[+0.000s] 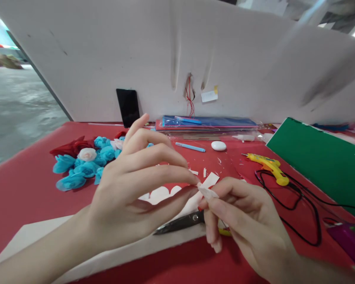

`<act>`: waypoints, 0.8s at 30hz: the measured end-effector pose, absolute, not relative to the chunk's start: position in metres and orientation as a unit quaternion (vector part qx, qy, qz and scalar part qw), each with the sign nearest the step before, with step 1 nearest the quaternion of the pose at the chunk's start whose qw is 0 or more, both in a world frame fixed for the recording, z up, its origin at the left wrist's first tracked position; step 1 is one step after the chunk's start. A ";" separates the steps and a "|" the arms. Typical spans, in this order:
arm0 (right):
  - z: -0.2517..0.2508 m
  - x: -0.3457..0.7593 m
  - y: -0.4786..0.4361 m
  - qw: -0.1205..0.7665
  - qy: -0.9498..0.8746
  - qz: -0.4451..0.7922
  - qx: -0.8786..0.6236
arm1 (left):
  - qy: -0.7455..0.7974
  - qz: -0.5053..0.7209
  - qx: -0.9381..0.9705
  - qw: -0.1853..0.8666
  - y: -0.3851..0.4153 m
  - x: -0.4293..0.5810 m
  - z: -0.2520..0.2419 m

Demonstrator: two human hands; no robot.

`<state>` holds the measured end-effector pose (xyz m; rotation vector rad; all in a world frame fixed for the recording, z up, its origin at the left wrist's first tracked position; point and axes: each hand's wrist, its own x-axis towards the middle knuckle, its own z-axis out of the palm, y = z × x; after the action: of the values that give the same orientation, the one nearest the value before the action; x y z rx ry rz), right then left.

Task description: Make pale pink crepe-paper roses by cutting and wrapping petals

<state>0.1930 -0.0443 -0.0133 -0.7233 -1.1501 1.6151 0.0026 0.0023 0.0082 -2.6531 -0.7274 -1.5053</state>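
A small pale pink paper petal [208,192] is held up between my two hands. My left hand [142,177] pinches its far-left tip between thumb and index finger, with the other fingers raised and spread. My right hand [242,217] grips the petal's right end between thumb and index finger. Scissors [182,223] with dark blades show just below, their handles partly hidden behind my right hand; whether those fingers hold them I cannot tell. Under my hands lie a white paper sheet [26,240] and scallop-edged white pieces [159,194], partly covered by my left hand.
Blue, red and pale paper flowers [85,169] are heaped at left. A yellow glue gun [269,165] with a black cord lies right, beside a green board [319,157]. Farther back are a white oval object [218,146], a blue pen [190,147] and a phone [128,107] against the white panel.
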 end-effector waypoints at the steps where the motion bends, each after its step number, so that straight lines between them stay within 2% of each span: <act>1: -0.013 0.193 -0.044 0.494 -0.473 0.665 -0.300 | -0.234 -0.484 -0.843 -0.005 0.002 0.003 0.008; 6: -0.012 0.192 -0.044 0.498 -0.468 0.667 -0.298 | -0.232 -0.491 -0.839 -0.016 0.002 0.001 0.006; 24: -0.013 0.193 -0.044 0.489 -0.451 0.688 -0.290 | -0.222 -0.516 -0.826 0.060 -0.002 0.006 0.002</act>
<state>0.1925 -0.0443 -0.0126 -0.7060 -1.0954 1.6724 0.0064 -0.0023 0.0022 -2.4989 -0.6715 -1.5605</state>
